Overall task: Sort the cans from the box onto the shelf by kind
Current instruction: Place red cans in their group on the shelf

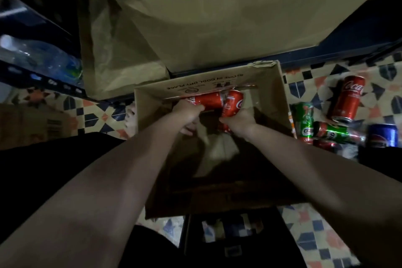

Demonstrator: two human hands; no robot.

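An open cardboard box stands on the tiled floor in front of me. Both my hands reach into it near its far wall. My left hand grips a red cola can lying sideways. My right hand grips a second red cola can, tilted upright beside the first. Another red can shows dimly below my right hand inside the box. The shelf, lined with brown paper, lies just beyond the box.
On the floor right of the box lie a red cola can, two green cans, a blue cola can and another dark red can. Plastic water bottles sit on a dark rack at the left. A bare foot rests left of the box.
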